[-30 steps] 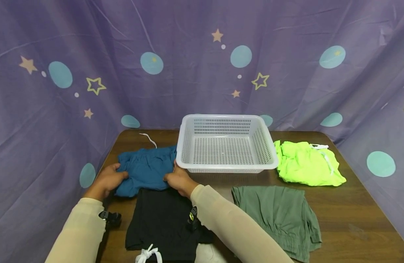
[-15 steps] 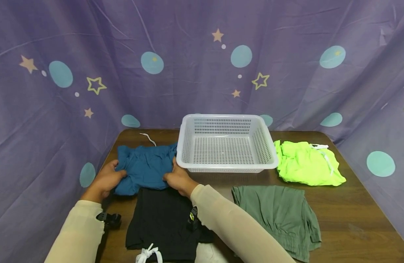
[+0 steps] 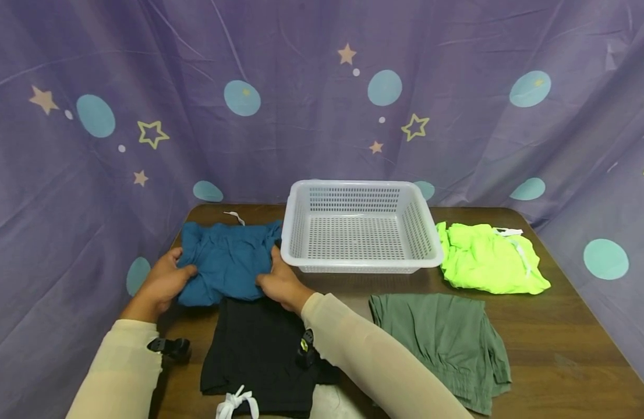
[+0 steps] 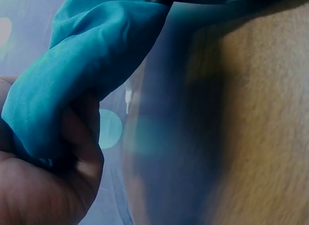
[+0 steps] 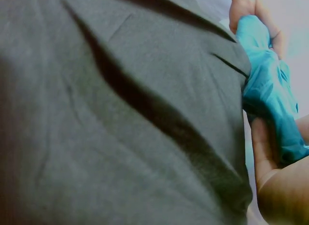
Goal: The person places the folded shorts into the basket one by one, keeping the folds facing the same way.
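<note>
left grip holding teal cloth | wooden tabletop at right | spotted curtain behind

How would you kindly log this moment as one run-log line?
left hand: grips blue garment | right hand: grips its other side | on table: white basket, black garment, green garment, neon-yellow garment

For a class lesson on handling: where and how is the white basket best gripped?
Probably by the near rim of the white basket, coming from the front: it juts outward, so could be hooked from beneath, while the blue garment and neon-yellow garment crowd the short ends.
</note>
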`<state>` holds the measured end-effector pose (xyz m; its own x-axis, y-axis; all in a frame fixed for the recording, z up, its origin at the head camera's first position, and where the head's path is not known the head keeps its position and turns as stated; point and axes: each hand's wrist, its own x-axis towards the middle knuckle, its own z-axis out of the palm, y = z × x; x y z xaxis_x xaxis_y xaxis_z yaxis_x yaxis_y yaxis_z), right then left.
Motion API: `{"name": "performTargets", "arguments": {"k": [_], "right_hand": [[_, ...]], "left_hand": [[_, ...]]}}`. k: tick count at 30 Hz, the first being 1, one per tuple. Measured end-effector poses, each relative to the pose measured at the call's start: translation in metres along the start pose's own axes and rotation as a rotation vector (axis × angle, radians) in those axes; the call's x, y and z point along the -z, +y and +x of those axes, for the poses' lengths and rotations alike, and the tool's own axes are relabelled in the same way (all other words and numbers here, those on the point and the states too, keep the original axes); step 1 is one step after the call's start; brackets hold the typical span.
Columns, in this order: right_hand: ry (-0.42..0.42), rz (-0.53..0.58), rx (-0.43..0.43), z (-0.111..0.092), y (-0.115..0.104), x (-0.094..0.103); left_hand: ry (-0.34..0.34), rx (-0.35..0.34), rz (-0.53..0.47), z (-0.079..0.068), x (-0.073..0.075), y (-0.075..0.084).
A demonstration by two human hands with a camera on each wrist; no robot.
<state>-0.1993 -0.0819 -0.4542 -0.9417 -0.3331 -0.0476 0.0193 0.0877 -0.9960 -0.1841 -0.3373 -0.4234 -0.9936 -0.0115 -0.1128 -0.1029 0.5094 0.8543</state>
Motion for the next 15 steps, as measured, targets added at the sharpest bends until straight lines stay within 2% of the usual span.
{"name": "performTargets", "arguments": {"k": [9, 15], "right_hand": [[0.016, -0.015, 0.047, -0.002, -0.008, -0.004], [0.003, -0.007, 0.071, -0.003, -0.015, -0.004]], "left_hand": [[0.009, -0.035, -0.019, -0.007, 0.006, 0.009], [0.040, -0.052, -0.014, -0.010, 0.009, 0.014]]}}
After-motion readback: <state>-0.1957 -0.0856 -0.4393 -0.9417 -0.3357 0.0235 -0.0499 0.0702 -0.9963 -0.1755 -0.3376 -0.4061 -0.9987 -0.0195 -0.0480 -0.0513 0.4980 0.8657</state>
